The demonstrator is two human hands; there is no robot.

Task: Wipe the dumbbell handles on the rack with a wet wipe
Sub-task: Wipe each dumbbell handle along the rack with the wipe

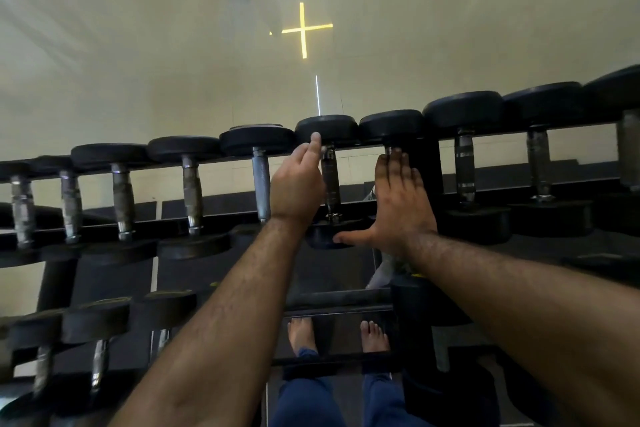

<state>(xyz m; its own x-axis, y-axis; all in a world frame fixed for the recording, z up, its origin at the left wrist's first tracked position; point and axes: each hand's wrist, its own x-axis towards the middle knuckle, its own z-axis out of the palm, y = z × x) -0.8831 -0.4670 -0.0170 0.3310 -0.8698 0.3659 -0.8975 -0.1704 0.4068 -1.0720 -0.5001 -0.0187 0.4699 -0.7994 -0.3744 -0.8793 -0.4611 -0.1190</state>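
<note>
Spanning the whole width of the view: a two-tier rack (214, 217) loaded with black-headed dumbbells, upper row running left to right, each handle lying near-to-far across the rails. Standing close against it, bare feet (302, 336) visible below between the lower bars.

Reaching over the upper row with both arms. Right hand (401, 201) laid flat, palm down, fingers straight and pressed together, pointing away along the long axis of a dumbbell handle hidden beneath it; thumb splayed out to the left, tip near the dumbbell head (327, 236) at the near end of the neighbouring weight. Left hand (298, 184) just left of that neighbour's knurled handle (330, 184), fingers loosely curled toward it, index finger stretched forward as far as the far head. Hard to tell whether anything is pinched there: a small pale fleck shows by the fingertips, too small to call a wipe (323, 149) with certainty, and no wipe plainly seen in either hand.

Turning point for the coming move, by judgement: the exposed handle sits in the gap between the two hands, immediately right of the left fingers, left of the right palm. Left hand nearer, already alongside; a short sideways close around the bar, then strokes near-to-far along its length.
</note>
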